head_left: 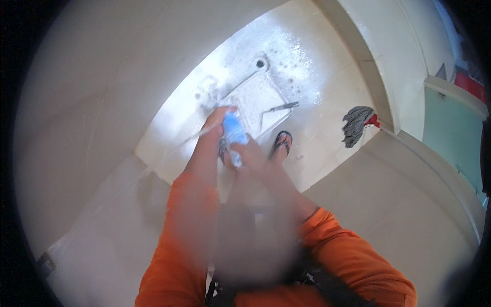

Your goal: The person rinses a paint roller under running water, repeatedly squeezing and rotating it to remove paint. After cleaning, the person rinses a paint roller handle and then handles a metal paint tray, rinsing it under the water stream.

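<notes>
Both my hands hold a light-blue and white object (235, 129), soft-looking or bottle-shaped; glare and blur hide its exact kind. My left hand (217, 121) is closed around its upper left side. At its lower right, the fingers of my right hand (247, 152) are wrapped round it. Below and beyond them, a white square panel or tray (255, 97) lies on the wet floor. Across the right part of that panel rests a thin tool with a dark handle (284, 107); its head is hard to make out.
A round dark drain hole (260, 63) lies beyond the panel, amid suds and wet patches. My sandalled foot (282, 144) stands near the panel's front. A grey string mop (356, 126) with a red head leans at the right. Pale walls (97, 87) rise on both sides.
</notes>
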`<state>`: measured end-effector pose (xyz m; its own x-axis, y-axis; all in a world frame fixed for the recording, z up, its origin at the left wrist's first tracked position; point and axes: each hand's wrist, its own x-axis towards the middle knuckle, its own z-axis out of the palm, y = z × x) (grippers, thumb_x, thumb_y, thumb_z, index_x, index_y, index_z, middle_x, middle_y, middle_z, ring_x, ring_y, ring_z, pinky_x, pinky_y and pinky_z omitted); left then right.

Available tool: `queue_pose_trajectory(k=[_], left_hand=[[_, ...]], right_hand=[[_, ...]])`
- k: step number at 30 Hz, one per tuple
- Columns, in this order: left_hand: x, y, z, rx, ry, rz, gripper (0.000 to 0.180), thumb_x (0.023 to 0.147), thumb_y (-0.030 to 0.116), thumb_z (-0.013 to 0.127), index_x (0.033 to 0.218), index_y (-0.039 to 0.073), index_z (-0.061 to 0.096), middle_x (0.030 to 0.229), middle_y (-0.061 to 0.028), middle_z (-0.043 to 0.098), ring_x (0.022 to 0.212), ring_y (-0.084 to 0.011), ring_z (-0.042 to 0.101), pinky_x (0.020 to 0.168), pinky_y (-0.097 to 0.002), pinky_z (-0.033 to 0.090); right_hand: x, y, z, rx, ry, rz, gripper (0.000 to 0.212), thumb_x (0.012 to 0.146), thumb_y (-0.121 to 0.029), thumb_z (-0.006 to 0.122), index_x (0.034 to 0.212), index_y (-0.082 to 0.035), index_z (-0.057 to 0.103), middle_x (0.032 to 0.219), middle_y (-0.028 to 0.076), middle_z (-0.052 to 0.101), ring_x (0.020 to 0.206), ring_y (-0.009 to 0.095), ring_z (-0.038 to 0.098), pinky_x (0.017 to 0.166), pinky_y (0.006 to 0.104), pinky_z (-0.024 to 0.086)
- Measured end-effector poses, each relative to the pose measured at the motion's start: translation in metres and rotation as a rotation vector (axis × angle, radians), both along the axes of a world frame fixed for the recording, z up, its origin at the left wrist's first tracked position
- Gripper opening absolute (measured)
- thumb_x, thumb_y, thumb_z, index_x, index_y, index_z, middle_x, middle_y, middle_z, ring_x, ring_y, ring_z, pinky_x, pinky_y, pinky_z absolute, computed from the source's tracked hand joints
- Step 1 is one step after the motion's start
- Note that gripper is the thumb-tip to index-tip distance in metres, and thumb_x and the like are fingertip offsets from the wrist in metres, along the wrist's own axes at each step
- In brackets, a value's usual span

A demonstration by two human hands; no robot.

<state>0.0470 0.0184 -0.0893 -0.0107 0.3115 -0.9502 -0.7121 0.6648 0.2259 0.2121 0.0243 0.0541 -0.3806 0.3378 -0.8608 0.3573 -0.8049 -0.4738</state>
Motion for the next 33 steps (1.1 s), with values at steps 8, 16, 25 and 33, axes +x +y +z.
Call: queue_pose_trajectory(k=[8, 16, 25, 33], left_hand=[[0.004, -0.002, 0.023, 0.203, -0.067, 0.423, 0.030, 0.089, 0.026, 0.072, 0.109, 0.006, 0.061, 0.079, -0.0112, 0.062, 0.067, -0.0222, 0.064, 0.058, -0.0339, 0.055], [-0.054, -0.022, -0.069, 0.311, 0.316, -0.129, 0.034, 0.100, 0.031, 0.052, 0.116, 0.003, 0.064, 0.090, -0.0146, 0.067, 0.085, -0.0284, 0.066, 0.081, -0.0412, 0.055], [0.017, 0.031, 0.025, -0.253, 1.055, -0.455, 0.101, 0.074, 0.023, 0.080, 0.147, -0.007, 0.018, 0.130, -0.0291, 0.056, 0.123, -0.0426, 0.057, 0.108, -0.0414, 0.043], [-0.004, -0.027, -0.036, -0.173, 0.528, -0.318, 0.046, 0.073, 0.026, 0.080, 0.105, -0.004, 0.068, 0.095, -0.0138, 0.070, 0.080, -0.0274, 0.067, 0.076, -0.0395, 0.055]], right_hand=[[0.012, -0.040, -0.003, -0.706, 0.537, -0.646, 0.035, 0.090, -0.028, 0.066, 0.113, -0.004, 0.054, 0.080, 0.008, 0.061, 0.049, 0.014, 0.053, 0.037, 0.0238, 0.039], [-0.007, -0.025, -0.039, -0.078, -0.018, 0.377, 0.038, 0.086, -0.034, 0.069, 0.100, 0.002, 0.070, 0.089, 0.014, 0.071, 0.077, 0.024, 0.068, 0.064, 0.0345, 0.052], [-0.031, 0.005, -0.057, 0.662, -0.396, 0.841, 0.042, 0.079, -0.033, 0.072, 0.095, 0.005, 0.068, 0.088, 0.021, 0.072, 0.084, 0.037, 0.072, 0.076, 0.0436, 0.057], [-0.031, -0.004, -0.110, 0.585, -0.108, 0.726, 0.034, 0.081, -0.032, 0.068, 0.098, -0.002, 0.070, 0.089, 0.018, 0.071, 0.083, 0.030, 0.068, 0.071, 0.0406, 0.052]])
